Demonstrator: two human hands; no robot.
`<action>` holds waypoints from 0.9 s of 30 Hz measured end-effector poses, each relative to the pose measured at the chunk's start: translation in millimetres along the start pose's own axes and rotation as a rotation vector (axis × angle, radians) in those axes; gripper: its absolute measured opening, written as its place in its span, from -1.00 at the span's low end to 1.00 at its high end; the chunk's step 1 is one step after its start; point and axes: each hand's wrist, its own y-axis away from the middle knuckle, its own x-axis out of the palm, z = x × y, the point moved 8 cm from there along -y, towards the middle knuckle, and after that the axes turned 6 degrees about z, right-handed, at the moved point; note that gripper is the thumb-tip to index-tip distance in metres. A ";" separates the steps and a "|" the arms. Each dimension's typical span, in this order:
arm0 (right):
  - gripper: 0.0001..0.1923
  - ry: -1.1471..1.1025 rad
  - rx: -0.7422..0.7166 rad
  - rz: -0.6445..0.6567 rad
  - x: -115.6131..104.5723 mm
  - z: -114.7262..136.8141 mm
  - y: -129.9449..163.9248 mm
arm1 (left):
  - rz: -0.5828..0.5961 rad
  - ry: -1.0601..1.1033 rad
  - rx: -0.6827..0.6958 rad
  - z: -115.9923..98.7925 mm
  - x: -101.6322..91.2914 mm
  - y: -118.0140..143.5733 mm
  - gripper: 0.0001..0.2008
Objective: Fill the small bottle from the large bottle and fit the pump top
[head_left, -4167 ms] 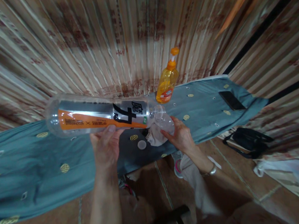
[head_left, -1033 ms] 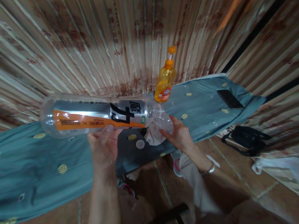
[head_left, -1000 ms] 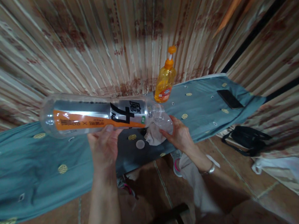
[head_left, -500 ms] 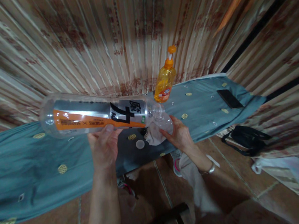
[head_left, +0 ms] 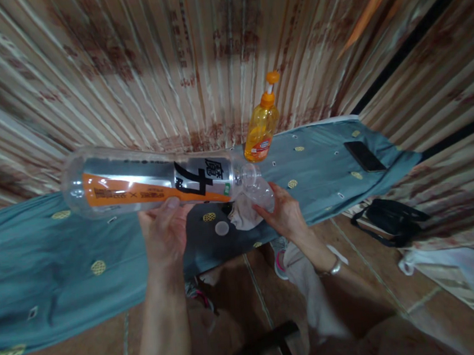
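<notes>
My left hand (head_left: pixel 167 230) is closed round the underside of a large clear plastic bottle (head_left: pixel 148 178) with a silver and orange label. The bottle lies nearly level, its neck pointing right. Between the fingers of my right hand (head_left: pixel 282 212) is a small clear plastic cup (head_left: pixel 263 195), with the bottle's mouth at its rim. How much liquid is in either cannot be made out. Just below the neck, a crumpled white cloth (head_left: pixel 245 215) rests on the blue-green covered board. Left of it lies a small round translucent lid (head_left: pixel 222 228).
An orange pump bottle (head_left: pixel 261 132) stands at the back of the covered board (head_left: pixel 320 163). A dark phone (head_left: pixel 364 156) lies toward the right end. On the floor at right is a black bag (head_left: pixel 389 221). Patterned curtains (head_left: pixel 145 68) hang behind.
The large bottle has shifted very slightly left at its base. Both hands keep their hold and place.
</notes>
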 end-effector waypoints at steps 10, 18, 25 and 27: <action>-0.39 0.008 -0.012 0.007 0.7 0.6 0.2 | -0.020 0.113 0.021 0.5 1.7 0.0 -0.68; -0.38 0.026 -0.020 0.010 1.3 0.1 -0.1 | -0.043 0.082 0.013 -1.2 0.9 -0.1 -0.60; -0.37 0.036 -0.024 0.014 2.7 0.5 -1.6 | -0.022 0.052 -0.015 3.1 -1.9 -1.3 -0.59; -0.37 0.036 -0.030 0.015 3.4 0.9 -2.1 | -0.026 0.060 -0.012 3.5 -4.3 -1.9 -0.57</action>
